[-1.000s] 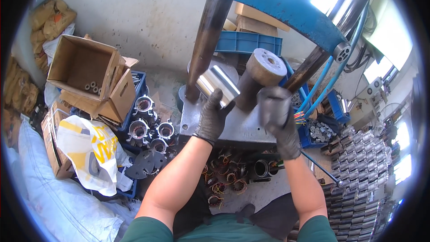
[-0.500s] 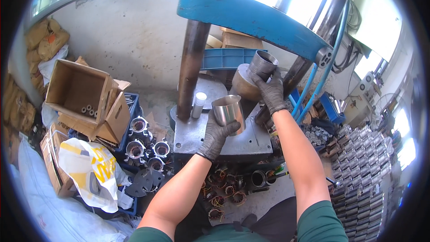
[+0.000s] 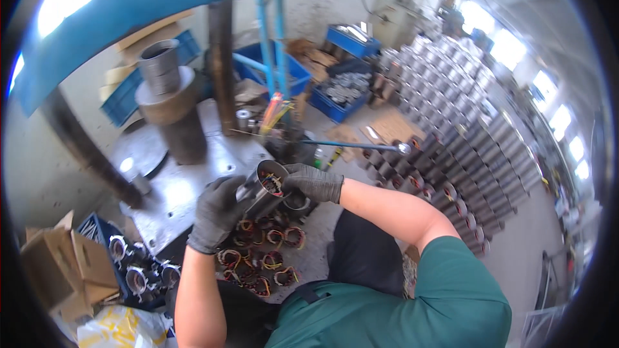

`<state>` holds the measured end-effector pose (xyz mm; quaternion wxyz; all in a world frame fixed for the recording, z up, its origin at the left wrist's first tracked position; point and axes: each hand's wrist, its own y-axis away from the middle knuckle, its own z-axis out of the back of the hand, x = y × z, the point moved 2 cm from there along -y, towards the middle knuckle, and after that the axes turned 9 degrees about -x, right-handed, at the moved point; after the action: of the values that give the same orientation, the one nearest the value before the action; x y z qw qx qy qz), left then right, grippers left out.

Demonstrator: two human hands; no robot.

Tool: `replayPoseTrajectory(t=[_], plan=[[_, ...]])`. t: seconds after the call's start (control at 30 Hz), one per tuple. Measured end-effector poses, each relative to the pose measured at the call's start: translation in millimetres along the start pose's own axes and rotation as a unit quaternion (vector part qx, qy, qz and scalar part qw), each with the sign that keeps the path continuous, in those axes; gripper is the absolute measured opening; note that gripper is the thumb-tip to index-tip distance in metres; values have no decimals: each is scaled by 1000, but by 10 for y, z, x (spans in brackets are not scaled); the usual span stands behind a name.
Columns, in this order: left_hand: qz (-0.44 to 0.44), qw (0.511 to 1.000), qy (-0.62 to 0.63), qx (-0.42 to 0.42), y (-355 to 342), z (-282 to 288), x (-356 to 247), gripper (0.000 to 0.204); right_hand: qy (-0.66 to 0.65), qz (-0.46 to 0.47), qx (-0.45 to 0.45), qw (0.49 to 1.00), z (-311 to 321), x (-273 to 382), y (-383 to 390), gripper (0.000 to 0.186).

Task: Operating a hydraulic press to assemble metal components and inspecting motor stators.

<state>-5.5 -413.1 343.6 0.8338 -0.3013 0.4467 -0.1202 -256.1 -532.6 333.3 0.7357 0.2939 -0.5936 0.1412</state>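
Steel stator [image 3: 265, 188] | just beside press plate [image 3: 193, 174] | your left hand [image 3: 216, 212] clamps its shell, right hand [image 3: 314, 182] grips rim | likely heavy, stiff, slick; hold shell, spare windings

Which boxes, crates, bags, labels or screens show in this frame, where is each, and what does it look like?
Cardboard box: lower left, brown, flaps open.
Plastic bag: bottom left, white and yellow, crumpled.
Blue crate: floor right of the press, rectangular, holding metal parts.
Blue crates: behind the press, left, with flat cardboard on top.
No screens or signs are visible.
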Motion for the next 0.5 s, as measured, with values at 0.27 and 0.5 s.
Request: replayPoseTrajectory(t=[0.27, 0.5], plan=[[164, 986, -3, 14, 202, -33, 155, 21, 30, -71, -299, 951, 1964, -1025, 819, 23], [109, 989, -51, 81, 300, -228, 101, 17, -222, -130, -689, 677, 3270, -2482, 1633, 19]])
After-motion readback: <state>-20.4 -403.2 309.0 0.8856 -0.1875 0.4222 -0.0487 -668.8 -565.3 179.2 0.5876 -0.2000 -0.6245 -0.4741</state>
